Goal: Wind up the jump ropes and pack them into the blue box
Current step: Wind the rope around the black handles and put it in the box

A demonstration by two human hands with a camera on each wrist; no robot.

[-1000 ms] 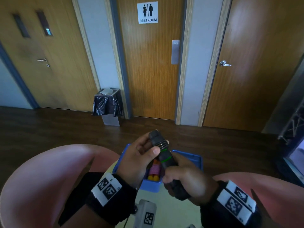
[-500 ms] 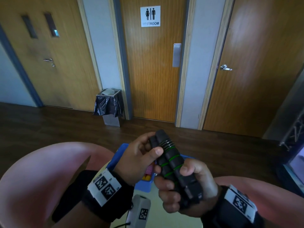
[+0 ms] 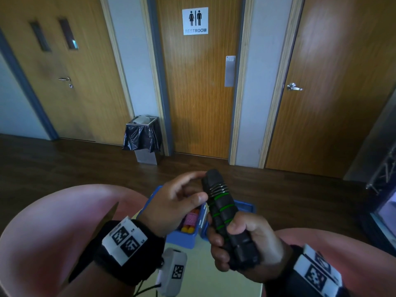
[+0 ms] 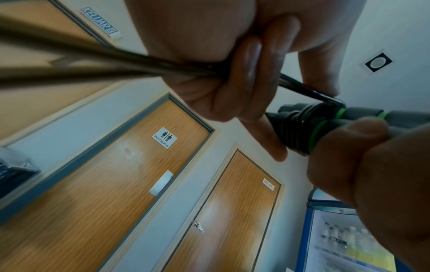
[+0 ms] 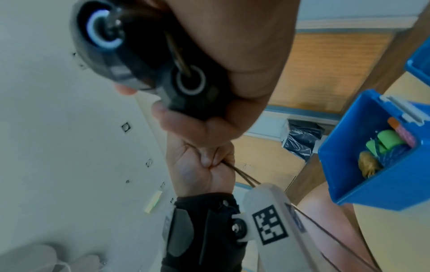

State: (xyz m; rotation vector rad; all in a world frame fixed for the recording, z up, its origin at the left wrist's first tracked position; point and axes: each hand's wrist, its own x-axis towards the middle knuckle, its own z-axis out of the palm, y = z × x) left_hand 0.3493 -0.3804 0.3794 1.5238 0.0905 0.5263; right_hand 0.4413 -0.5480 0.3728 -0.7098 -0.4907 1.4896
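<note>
The two black jump rope handles (image 3: 222, 211) with green rings are being held side by side, tilted, above the blue box (image 3: 184, 239). The right hand (image 3: 246, 243) is gripping their lower ends. The left hand (image 3: 177, 202) is pinching the thin rope (image 4: 309, 92) in curled fingers beside the handle tops, where coils are sitting. Inside the box, pink and yellow items (image 3: 189, 221) are lying.

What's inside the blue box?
The blue box holds green rolls, a pink piece and a yellowish bundle. Its walls hide whatever lies deeper.
</note>
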